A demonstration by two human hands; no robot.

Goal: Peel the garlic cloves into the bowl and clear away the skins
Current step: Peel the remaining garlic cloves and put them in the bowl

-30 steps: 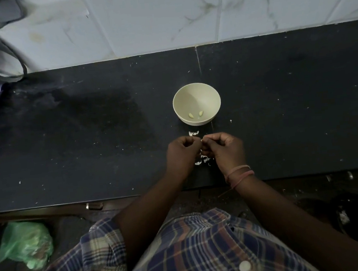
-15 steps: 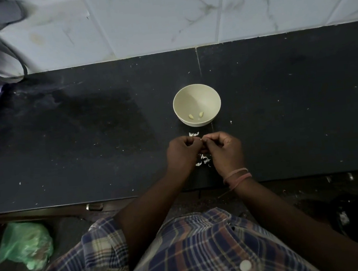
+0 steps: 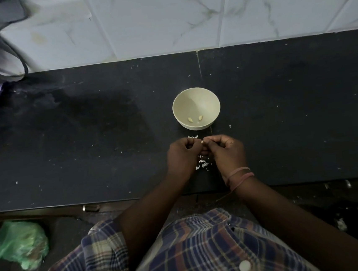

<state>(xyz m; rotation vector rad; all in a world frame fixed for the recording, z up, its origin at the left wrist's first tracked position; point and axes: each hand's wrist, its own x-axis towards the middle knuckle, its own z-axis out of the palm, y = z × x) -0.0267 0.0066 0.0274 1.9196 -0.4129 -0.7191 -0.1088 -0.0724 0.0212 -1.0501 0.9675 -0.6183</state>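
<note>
A clove (image 3: 202, 141) is pinched between left hand (image 3: 183, 154) and right hand (image 3: 226, 150), near a bowl (image 3: 195, 96) where two cloves (image 3: 195, 118) lie.

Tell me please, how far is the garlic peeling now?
Done: two peeled cloves lie in the bowl. In hand: the left hand and right hand pinch another clove between them, just in front of the bowl. Left: that clove must go in, and the skins scattered on the counter are not yet cleared. Whether unpeeled cloves remain, I cannot tell.
</note>
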